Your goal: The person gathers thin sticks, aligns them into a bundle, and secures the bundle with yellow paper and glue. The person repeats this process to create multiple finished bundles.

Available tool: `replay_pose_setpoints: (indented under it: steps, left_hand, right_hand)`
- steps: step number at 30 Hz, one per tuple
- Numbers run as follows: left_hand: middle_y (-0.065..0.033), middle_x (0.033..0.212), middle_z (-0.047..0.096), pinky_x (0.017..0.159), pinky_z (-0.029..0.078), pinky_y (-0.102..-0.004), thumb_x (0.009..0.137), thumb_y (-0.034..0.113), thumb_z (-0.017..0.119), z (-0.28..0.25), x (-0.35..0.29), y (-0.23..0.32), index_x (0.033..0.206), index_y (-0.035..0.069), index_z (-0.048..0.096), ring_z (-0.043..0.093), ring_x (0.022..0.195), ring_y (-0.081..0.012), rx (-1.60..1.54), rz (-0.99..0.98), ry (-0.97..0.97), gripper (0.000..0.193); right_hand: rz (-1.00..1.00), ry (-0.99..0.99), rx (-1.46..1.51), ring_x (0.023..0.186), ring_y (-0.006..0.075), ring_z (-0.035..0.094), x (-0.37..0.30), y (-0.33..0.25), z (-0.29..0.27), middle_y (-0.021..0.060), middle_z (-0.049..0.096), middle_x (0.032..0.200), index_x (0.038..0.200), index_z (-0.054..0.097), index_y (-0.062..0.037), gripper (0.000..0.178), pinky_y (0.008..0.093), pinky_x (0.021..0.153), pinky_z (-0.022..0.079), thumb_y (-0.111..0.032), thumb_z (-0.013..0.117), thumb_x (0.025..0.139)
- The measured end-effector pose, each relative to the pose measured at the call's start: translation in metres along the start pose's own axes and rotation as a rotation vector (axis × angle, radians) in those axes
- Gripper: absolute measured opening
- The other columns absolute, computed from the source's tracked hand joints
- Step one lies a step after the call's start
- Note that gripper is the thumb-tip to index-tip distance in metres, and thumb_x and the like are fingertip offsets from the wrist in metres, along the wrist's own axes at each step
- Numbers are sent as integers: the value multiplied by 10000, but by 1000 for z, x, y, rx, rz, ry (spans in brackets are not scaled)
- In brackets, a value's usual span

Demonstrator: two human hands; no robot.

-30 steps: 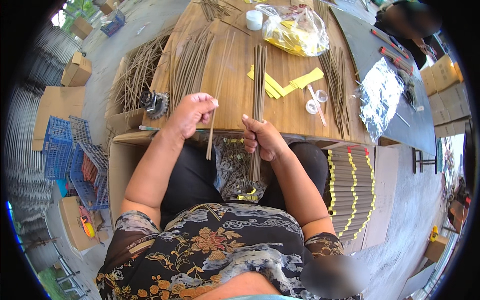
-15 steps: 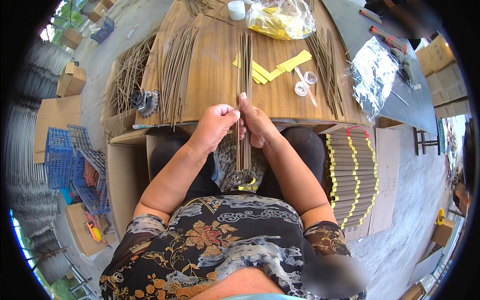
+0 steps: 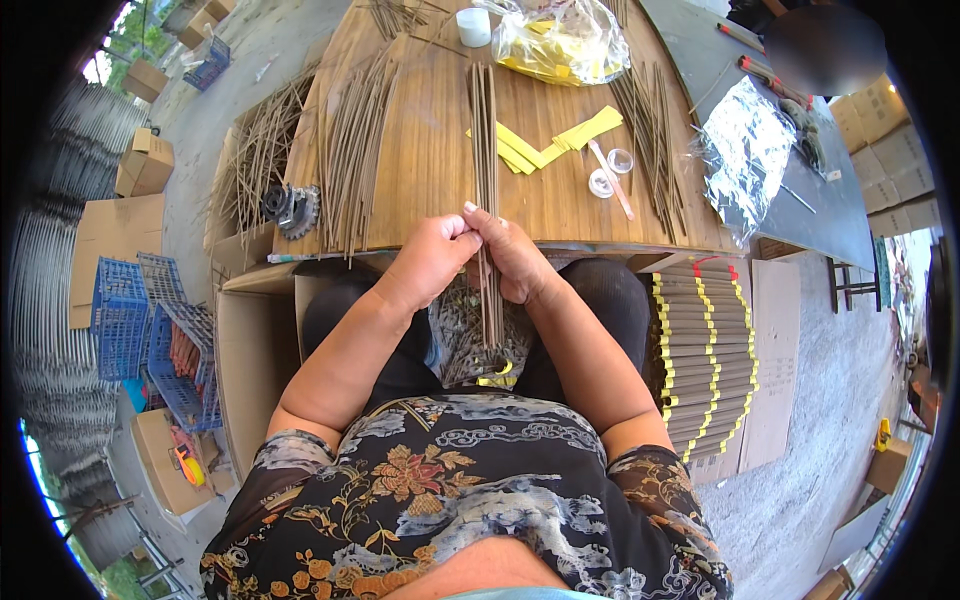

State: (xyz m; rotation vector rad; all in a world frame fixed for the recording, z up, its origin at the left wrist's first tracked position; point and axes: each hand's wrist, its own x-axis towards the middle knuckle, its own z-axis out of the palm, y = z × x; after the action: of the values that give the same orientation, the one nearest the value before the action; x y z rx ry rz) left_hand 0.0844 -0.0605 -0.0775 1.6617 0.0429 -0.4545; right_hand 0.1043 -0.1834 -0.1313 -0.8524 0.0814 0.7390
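A narrow bundle of thin brown incense sticks [image 3: 483, 130] stands out from between my hands, its far end over the wooden table [image 3: 430, 120] and its near end above my lap. My right hand [image 3: 515, 262] is closed round the bundle from the right, thumb on top. From the left, my left hand [image 3: 430, 262] closes against the same sticks, its thumb and fingertips meeting the right thumb; most of its fingertips are hidden. Just right of the bundle's far part lie yellow paper strips [image 3: 518, 150], with more strips [image 3: 590, 128] fanned beside them.
Loose sticks lie left [image 3: 355, 150] and right [image 3: 655, 150] on the table. A plastic bag [image 3: 565, 45], a white tub [image 3: 473, 27] and small round lids [image 3: 601, 183] are there too. Yellow-banded bundles [image 3: 700, 360] are stacked at right; a cardboard box [image 3: 255, 350] stands left of my legs.
The sticks at the bundle's left side have come together with the rest, and the bundle looks narrower. My left hand has moved slightly right, up against my right thumb.
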Motion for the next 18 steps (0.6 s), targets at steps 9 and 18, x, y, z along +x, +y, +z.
replay_pose_setpoints:
  steps: [9,18]
  left_hand:
    - [23,655,499,473,335,-190,861,142,496,-15,12,-7,820,23,564,407,532,-41,105,63,-64,144]
    - [-19,729,557,626,447,-230,848,432,518,-33,26,-8,811,78,564,541,652,-113,-441,-73,104,359]
  right_hand:
    - [58,-46,129,392,110,383,-5,-4,7,6,417,523,687,463,-101,350,248,360,338,-405,502,856]
    - [71,-177,198,370,123,375,-8,-3,7,21,410,517,663,437,-83,339,247,343,325,-350,515,856]
